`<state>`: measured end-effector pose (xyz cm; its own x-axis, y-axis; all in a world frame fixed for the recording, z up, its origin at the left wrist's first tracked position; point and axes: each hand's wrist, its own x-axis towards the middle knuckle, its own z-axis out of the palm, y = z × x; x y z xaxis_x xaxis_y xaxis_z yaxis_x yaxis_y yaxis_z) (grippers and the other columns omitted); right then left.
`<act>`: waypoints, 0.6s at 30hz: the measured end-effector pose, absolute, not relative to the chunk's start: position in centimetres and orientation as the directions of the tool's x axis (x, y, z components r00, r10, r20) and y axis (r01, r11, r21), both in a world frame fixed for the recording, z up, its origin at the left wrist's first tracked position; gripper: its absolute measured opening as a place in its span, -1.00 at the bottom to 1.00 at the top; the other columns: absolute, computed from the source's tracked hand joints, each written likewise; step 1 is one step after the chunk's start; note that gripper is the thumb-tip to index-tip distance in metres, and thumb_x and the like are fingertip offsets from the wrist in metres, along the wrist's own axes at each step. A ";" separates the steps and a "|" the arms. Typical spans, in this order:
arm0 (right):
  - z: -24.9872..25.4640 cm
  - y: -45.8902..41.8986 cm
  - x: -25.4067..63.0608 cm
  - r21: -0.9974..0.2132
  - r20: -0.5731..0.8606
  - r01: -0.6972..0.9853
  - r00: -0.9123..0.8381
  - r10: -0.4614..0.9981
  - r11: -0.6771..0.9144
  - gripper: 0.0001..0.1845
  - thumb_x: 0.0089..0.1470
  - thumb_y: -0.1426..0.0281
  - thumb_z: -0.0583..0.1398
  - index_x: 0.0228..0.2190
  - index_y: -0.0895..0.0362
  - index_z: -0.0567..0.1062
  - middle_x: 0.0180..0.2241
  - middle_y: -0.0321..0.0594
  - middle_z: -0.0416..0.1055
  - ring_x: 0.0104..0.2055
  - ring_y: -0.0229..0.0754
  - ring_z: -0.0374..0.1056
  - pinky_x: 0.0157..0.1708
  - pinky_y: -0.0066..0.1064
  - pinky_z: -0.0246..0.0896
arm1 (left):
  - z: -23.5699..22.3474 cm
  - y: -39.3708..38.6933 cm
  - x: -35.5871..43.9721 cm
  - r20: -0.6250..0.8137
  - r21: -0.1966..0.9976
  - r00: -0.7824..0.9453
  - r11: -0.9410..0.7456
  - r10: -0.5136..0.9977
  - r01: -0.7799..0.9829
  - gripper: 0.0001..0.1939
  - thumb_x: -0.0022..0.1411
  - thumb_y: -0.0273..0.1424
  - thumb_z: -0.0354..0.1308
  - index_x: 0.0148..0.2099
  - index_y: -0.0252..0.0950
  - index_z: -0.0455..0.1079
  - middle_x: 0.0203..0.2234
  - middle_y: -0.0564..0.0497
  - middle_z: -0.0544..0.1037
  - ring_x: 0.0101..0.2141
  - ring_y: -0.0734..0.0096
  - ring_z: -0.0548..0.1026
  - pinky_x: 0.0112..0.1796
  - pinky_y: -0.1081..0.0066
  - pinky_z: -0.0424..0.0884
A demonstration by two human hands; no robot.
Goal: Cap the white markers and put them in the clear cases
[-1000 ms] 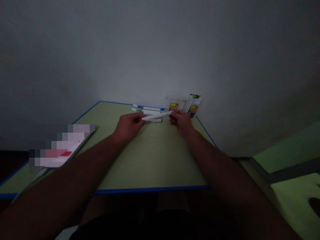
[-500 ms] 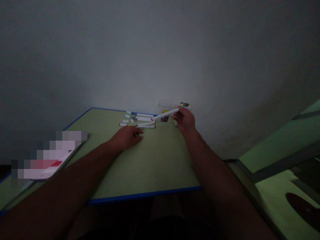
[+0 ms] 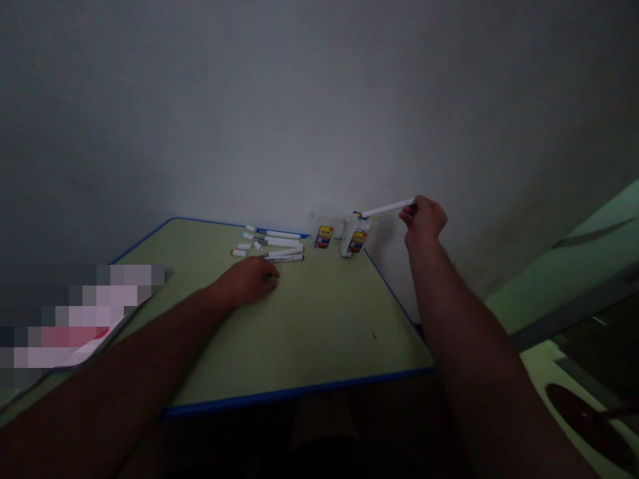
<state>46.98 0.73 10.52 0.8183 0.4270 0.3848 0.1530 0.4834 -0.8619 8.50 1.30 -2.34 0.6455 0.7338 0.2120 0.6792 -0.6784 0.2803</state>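
My right hand (image 3: 424, 218) is pinched on the far end of a white marker (image 3: 388, 207), which is raised and tilted slightly down to the left. The marker's pink end is at the top of a clear case (image 3: 356, 236) with colourful ends showing in it; I cannot tell whether they touch. A second clear case (image 3: 324, 236) with a yellow label stands to its left. My left hand (image 3: 250, 279) rests on the table, fingers loosely curled with a gap at the thumb. Just beyond it lie several white markers (image 3: 283, 243) and loose caps (image 3: 243, 247).
The pale table (image 3: 309, 326) has a blue edge and meets a grey wall (image 3: 319, 113) at the back. On the left lies a white and red item (image 3: 84, 352), partly blurred out. A dark round object (image 3: 584, 412) is at the lower right, off the table.
My right hand has moved right with the marker, bringing its pink end from over the lying markers to the right-hand case. My left hand stays by the markers.
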 end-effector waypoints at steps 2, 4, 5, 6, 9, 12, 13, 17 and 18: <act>11.1 0.9 48.0 -0.867 0.415 0.216 0.811 0.411 0.449 -0.93 0.10 0.47 0.19 -0.37 0.09 0.35 -0.49 -0.40 0.32 -0.51 -0.36 0.35 -0.55 -0.55 0.39 | -2.4 1.4 8.4 0.224 0.264 0.663 -0.699 0.714 0.664 -0.61 0.23 -0.27 0.06 -0.06 -0.29 0.63 -0.11 -0.18 0.68 -0.10 0.10 0.60 -0.03 0.22 0.43; 11.5 1.2 48.6 -0.868 0.438 0.264 0.805 0.399 0.420 -0.93 0.11 0.46 0.19 -0.36 0.10 0.36 -0.47 -0.39 0.33 -0.51 -0.36 0.36 -0.55 -0.54 0.39 | -2.4 1.4 8.4 0.225 0.250 0.683 -0.719 0.694 0.648 -0.62 0.24 -0.28 0.05 -0.10 -0.29 0.64 -0.13 -0.18 0.68 -0.11 0.09 0.60 -0.03 0.22 0.43; 11.6 1.3 48.9 -0.866 0.451 0.287 0.802 0.392 0.410 -0.93 0.11 0.46 0.19 -0.35 0.10 0.36 -0.47 -0.39 0.33 -0.51 -0.36 0.36 -0.56 -0.54 0.39 | -2.4 1.5 8.4 0.225 0.248 0.691 -0.726 0.687 0.641 -0.62 0.24 -0.29 0.04 -0.11 -0.30 0.64 -0.14 -0.19 0.67 -0.12 0.10 0.60 -0.04 0.22 0.43; 11.7 1.4 49.0 -0.862 0.466 0.310 0.796 0.385 0.402 -0.94 0.11 0.46 0.20 -0.35 0.10 0.37 -0.46 -0.38 0.34 -0.51 -0.36 0.36 -0.56 -0.54 0.38 | -2.4 1.5 8.4 0.223 0.248 0.697 -0.731 0.682 0.636 -0.62 0.24 -0.29 0.03 -0.12 -0.30 0.64 -0.14 -0.19 0.67 -0.12 0.10 0.60 -0.04 0.23 0.43; 12.0 1.6 49.0 -0.850 0.501 0.365 0.781 0.372 0.379 -0.95 0.11 0.46 0.20 -0.34 0.11 0.39 -0.46 -0.37 0.36 -0.51 -0.35 0.36 -0.58 -0.53 0.38 | -2.5 1.6 8.4 0.217 0.257 0.697 -0.729 0.683 0.634 -0.63 0.24 -0.29 0.04 -0.12 -0.30 0.64 -0.13 -0.19 0.66 -0.12 0.11 0.60 -0.05 0.24 0.43; 12.3 1.7 48.5 -0.854 0.503 0.376 0.774 0.385 0.360 -0.95 0.10 0.49 0.20 -0.35 0.12 0.40 -0.48 -0.37 0.37 -0.52 -0.35 0.37 -0.60 -0.54 0.39 | -2.5 1.6 8.4 0.223 0.259 0.688 -0.723 0.690 0.641 -0.63 0.25 -0.28 0.04 -0.11 -0.29 0.64 -0.13 -0.18 0.66 -0.11 0.10 0.59 -0.04 0.23 0.42; 12.4 1.8 48.3 -0.858 0.499 0.375 0.771 0.395 0.352 -0.94 0.09 0.50 0.20 -0.35 0.13 0.41 -0.49 -0.38 0.37 -0.53 -0.35 0.36 -0.60 -0.54 0.39 | -2.5 1.6 8.4 0.228 0.258 0.689 -0.725 0.688 0.639 -0.62 0.25 -0.28 0.04 -0.11 -0.29 0.64 -0.13 -0.18 0.66 -0.10 0.09 0.59 -0.03 0.23 0.42; 12.3 2.3 47.6 -0.866 0.496 0.394 0.748 0.440 0.308 -0.92 0.05 0.53 0.23 -0.40 0.14 0.42 -0.53 -0.39 0.36 -0.55 -0.35 0.35 -0.62 -0.54 0.38 | -2.6 1.6 8.3 0.234 0.261 0.693 -0.731 0.682 0.631 -0.62 0.25 -0.27 0.04 -0.11 -0.29 0.64 -0.13 -0.18 0.65 -0.11 0.11 0.59 -0.03 0.25 0.42; 12.2 2.5 47.4 -0.867 0.497 0.400 0.740 0.452 0.298 -0.92 0.03 0.53 0.23 -0.40 0.14 0.43 -0.53 -0.39 0.36 -0.56 -0.35 0.35 -0.62 -0.53 0.38 | -2.6 1.6 8.3 0.232 0.264 0.693 -0.730 0.682 0.630 -0.62 0.25 -0.27 0.04 -0.12 -0.29 0.64 -0.13 -0.19 0.65 -0.11 0.11 0.59 -0.03 0.25 0.42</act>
<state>47.43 2.46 12.25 0.7403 0.4524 0.4973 0.4004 0.2976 -0.8667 8.27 1.63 -2.58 0.6934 0.6821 0.2324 0.6302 -0.7304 0.2635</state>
